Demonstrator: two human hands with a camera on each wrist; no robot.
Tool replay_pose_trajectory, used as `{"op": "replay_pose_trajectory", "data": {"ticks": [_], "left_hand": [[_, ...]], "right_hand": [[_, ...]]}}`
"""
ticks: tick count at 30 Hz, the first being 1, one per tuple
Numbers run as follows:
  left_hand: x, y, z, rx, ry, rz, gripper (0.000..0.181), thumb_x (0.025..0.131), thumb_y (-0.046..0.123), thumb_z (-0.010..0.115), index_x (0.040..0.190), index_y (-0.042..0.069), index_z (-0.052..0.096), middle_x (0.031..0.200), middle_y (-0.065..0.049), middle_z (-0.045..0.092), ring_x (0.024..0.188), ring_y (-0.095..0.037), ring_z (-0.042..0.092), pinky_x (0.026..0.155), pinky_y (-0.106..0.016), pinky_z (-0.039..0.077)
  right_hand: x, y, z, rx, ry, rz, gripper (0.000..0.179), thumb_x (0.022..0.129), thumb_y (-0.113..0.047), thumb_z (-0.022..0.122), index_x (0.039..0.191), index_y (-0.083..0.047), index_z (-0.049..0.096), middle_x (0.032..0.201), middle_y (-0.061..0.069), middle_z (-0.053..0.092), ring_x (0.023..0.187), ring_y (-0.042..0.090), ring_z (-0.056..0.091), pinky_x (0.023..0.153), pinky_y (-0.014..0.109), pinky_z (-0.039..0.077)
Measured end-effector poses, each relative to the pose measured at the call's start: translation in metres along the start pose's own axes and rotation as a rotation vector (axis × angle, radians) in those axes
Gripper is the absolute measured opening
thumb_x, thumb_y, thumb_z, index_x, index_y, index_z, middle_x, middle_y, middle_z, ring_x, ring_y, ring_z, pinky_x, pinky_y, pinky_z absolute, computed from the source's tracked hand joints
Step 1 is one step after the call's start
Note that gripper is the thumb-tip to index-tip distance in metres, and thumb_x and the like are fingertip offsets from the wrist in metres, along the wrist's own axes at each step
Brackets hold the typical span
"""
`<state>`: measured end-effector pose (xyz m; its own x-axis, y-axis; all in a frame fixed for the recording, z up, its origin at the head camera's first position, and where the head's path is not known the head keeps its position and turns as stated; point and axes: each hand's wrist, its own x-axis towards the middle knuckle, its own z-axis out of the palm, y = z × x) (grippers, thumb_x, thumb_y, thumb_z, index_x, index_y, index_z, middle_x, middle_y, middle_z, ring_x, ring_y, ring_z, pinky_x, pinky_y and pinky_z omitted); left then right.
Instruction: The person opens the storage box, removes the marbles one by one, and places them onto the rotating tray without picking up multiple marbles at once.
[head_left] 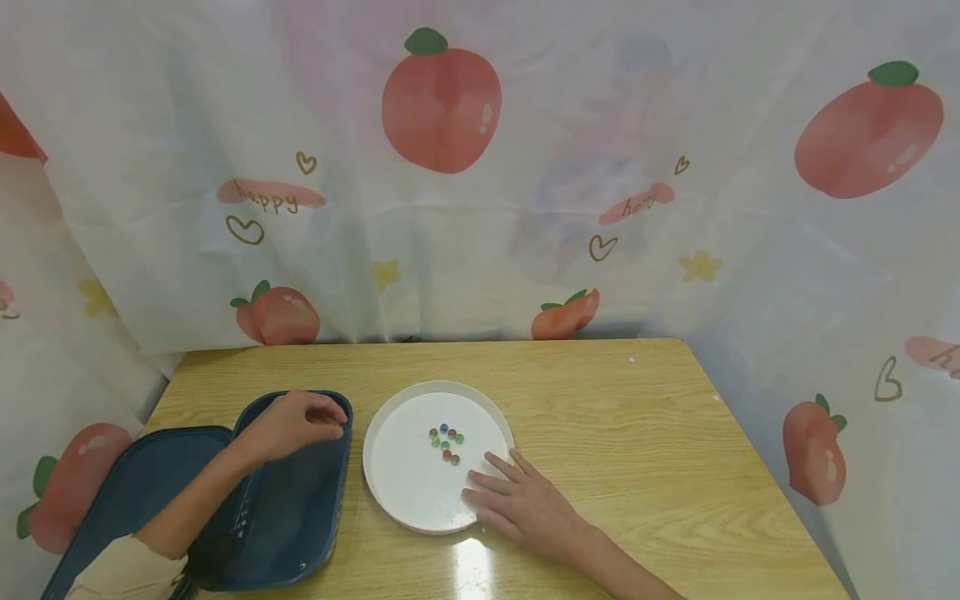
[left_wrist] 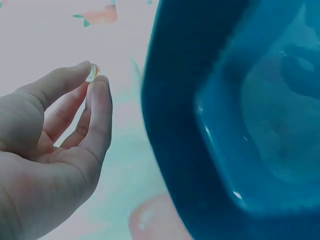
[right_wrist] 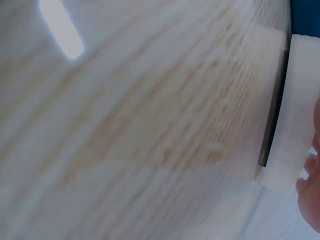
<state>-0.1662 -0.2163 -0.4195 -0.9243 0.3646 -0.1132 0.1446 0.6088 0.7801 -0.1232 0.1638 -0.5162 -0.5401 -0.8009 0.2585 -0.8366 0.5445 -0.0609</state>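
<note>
In the left wrist view, the thumb and fingertips of my left hand [head_left: 300, 427] pinch a clear glass marble [left_wrist: 93, 73] with a coloured streak inside. The head view has this hand over the far part of a dark blue container [head_left: 300, 517]. On the white round plate [head_left: 408, 483], several coloured marbles [head_left: 445, 446] lie in a loose cluster near the middle. My right hand [head_left: 528, 507] rests at the plate's near right rim, fingers spread and reaching over it. The right wrist view catches only its fingers [right_wrist: 311, 205] beside the plate's white side wall [right_wrist: 295, 100].
Left of the container, a matching dark blue tray-like piece [head_left: 168, 458] lies against it, partly hidden behind my left forearm. All of this is on a light wooden table [head_left: 622, 433]. A fruit-print curtain [head_left: 480, 233] hangs behind and along both sides.
</note>
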Motion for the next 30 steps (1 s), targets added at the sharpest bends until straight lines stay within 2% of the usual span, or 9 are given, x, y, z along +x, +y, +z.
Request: {"op": "replay_pose_trajectory", "data": {"ticks": [4,7,15,25,30], "left_hand": [[0.007,0.014,0.007,-0.025,0.021,0.02,0.013,0.085,0.016,0.067,0.095,0.008,0.067,0.085,0.0,0.063,0.08,-0.016,0.059,0.069,-0.032,0.049],[0.015,0.023,0.014,0.0,0.051,0.019,0.011,0.084,0.015,0.067,0.094,0.01,0.068,0.084,0.002,0.062,0.079,-0.014,0.058,0.068,-0.03,0.048],[0.04,0.036,0.036,-0.016,0.089,0.051,0.009,0.082,0.015,0.07,0.09,0.011,0.069,0.082,0.004,0.062,0.076,-0.012,0.058,0.066,-0.028,0.048],[0.06,0.049,0.064,-0.011,0.151,0.045,0.006,0.081,0.01,0.07,0.087,0.008,0.069,0.08,0.003,0.063,0.074,-0.011,0.059,0.065,-0.027,0.049],[0.071,0.049,0.075,-0.029,0.162,-0.006,0.006,0.08,0.009,0.071,0.085,0.008,0.069,0.078,0.002,0.062,0.073,-0.012,0.057,0.063,-0.026,0.049]], "right_hand": [[0.0,0.0,0.0,-0.003,-0.01,0.007,0.035,0.097,-0.038,0.042,0.127,-0.029,0.056,0.135,-0.007,0.046,0.132,0.022,0.029,0.103,0.051,0.021],[-0.001,0.0,0.0,-0.007,-0.015,0.01,0.035,0.097,-0.038,0.042,0.128,-0.029,0.056,0.136,-0.008,0.046,0.133,0.022,0.028,0.104,0.052,0.02],[-0.001,0.0,0.0,0.002,-0.005,0.005,0.035,0.097,-0.037,0.043,0.128,-0.029,0.055,0.136,-0.007,0.045,0.133,0.022,0.029,0.103,0.053,0.021],[0.0,-0.001,-0.002,0.006,-0.015,0.014,0.035,0.097,-0.039,0.042,0.128,-0.029,0.056,0.136,-0.008,0.046,0.133,0.022,0.028,0.104,0.051,0.019],[0.0,-0.001,-0.003,0.004,-0.011,0.008,0.035,0.097,-0.038,0.043,0.128,-0.029,0.056,0.135,-0.008,0.046,0.133,0.022,0.028,0.103,0.052,0.021]]}}
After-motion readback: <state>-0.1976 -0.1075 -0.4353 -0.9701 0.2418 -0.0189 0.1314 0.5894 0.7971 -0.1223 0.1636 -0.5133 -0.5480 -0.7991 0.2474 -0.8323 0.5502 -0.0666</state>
